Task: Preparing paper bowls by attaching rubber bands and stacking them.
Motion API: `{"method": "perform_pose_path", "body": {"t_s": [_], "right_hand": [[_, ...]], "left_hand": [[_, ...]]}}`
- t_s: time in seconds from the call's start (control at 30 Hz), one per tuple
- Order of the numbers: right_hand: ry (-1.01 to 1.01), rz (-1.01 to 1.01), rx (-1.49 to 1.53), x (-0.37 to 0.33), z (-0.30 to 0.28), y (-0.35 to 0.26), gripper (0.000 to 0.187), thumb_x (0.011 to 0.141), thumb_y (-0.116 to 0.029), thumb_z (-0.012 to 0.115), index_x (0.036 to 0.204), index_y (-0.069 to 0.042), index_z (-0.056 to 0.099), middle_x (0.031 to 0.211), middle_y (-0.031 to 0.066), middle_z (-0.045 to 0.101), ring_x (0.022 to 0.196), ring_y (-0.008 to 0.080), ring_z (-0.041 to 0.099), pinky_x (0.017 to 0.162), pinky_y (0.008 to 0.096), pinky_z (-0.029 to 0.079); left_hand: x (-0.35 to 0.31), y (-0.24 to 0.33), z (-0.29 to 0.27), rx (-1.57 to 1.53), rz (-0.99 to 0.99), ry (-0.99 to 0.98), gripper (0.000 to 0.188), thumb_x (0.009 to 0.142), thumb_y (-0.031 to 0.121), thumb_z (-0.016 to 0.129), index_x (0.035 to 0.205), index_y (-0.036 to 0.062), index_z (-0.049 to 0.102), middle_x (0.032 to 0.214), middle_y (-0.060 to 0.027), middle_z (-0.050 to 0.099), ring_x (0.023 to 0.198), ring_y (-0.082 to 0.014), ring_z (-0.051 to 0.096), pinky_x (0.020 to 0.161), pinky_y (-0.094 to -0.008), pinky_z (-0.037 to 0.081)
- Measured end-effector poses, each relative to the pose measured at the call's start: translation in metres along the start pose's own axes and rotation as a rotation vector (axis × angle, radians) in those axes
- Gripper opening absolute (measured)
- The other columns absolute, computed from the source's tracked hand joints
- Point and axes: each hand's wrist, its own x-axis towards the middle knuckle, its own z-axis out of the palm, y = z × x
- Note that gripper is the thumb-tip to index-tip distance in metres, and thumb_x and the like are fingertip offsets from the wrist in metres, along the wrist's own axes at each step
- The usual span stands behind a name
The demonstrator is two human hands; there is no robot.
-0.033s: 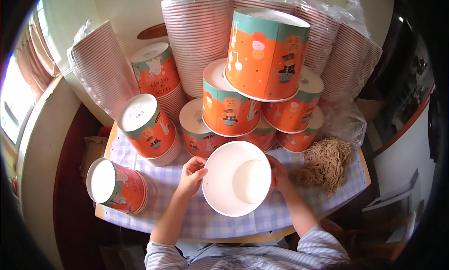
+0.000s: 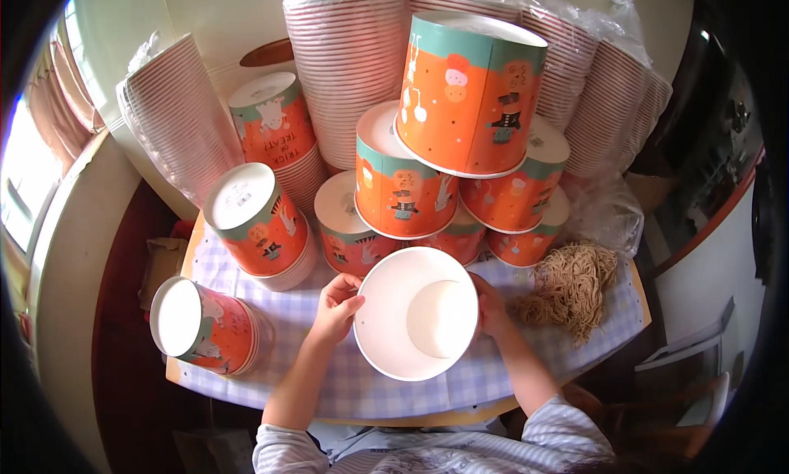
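Note:
I hold a white-lined paper bucket (image 2: 416, 313) between both hands, its open mouth tipped up toward the camera. My left hand (image 2: 337, 306) grips its left rim. My right hand (image 2: 491, 306) holds its right side, mostly hidden behind the bucket. Just beyond the bucket, orange and teal printed paper buckets (image 2: 403, 190) are piled upside down on the checked tablecloth (image 2: 345, 384).
A tangle of tan string (image 2: 571, 289) lies to the right. Two stacks of orange buckets (image 2: 255, 219) stand at left, and another stack (image 2: 205, 326) lies on its side near the table edge. Plastic-wrapped sleeves of pink-ribbed cups (image 2: 177, 117) lean behind.

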Motion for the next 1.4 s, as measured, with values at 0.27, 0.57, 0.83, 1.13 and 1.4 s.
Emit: {"method": "perform_pose_path", "body": {"t_s": [0.27, 0.57, 0.83, 1.13, 1.4], "right_hand": [[0.037, 0.021, -0.164, 0.001, -0.002, 0.015, 0.074, 0.083, -0.055, 0.047, 0.130, 0.001, 0.034, 0.127, 0.0116, 0.044, 0.116, 0.0187, 0.042, 0.097, 0.0332, 0.034], [0.022, 0.070, -0.007, -0.001, 0.017, -0.005, 0.047, 0.091, -0.027, 0.046, 0.129, -0.002, 0.036, 0.128, 0.0091, 0.043, 0.116, 0.0165, 0.042, 0.097, 0.0334, 0.034], [-0.062, 0.191, -0.687, 0.003, -0.002, -0.003, 0.025, 0.084, -0.022, 0.056, 0.105, -0.007, 0.059, 0.097, 0.0066, 0.061, 0.090, 0.0153, 0.057, 0.075, 0.0293, 0.046], [0.268, 0.231, -1.268, -0.016, -0.054, -0.056, 0.012, 0.069, -0.014, 0.067, 0.076, -0.006, 0.062, 0.079, 0.0092, 0.058, 0.082, 0.0225, 0.058, 0.069, 0.0337, 0.046], [0.108, 0.406, -1.395, -0.023, -0.060, -0.054, 0.017, 0.064, -0.020, 0.068, 0.071, -0.005, 0.064, 0.080, 0.0119, 0.059, 0.082, 0.0271, 0.056, 0.076, 0.0348, 0.044]], "left_hand": [[-0.001, 0.005, -0.006, -0.031, 0.013, 0.005, 0.018, 0.075, 0.002, 0.060, 0.090, 0.0033, 0.051, 0.084, -0.0057, 0.061, 0.075, -0.0112, 0.059, 0.068, -0.0246, 0.049], [-0.003, 0.009, -0.006, 0.073, -0.010, 0.026, 0.013, 0.072, 0.003, 0.058, 0.067, 0.0069, 0.046, 0.065, 0.0001, 0.053, 0.055, -0.0056, 0.048, 0.052, -0.0195, 0.039], [0.003, 0.017, -0.031, 0.256, 0.084, -0.099, 0.017, 0.074, 0.003, 0.050, 0.058, 0.0046, 0.045, 0.058, -0.0007, 0.049, 0.050, -0.0061, 0.040, 0.048, -0.0212, 0.030], [0.003, 0.013, -0.036, 0.176, 0.088, -0.062, 0.017, 0.074, 0.004, 0.048, 0.057, 0.0037, 0.047, 0.053, -0.0015, 0.050, 0.043, -0.0058, 0.039, 0.043, -0.0210, 0.029], [0.004, 0.012, -0.039, 0.179, 0.094, -0.044, 0.018, 0.076, 0.005, 0.048, 0.058, 0.0049, 0.046, 0.055, -0.0015, 0.051, 0.044, -0.0056, 0.039, 0.043, -0.0205, 0.029]]}}
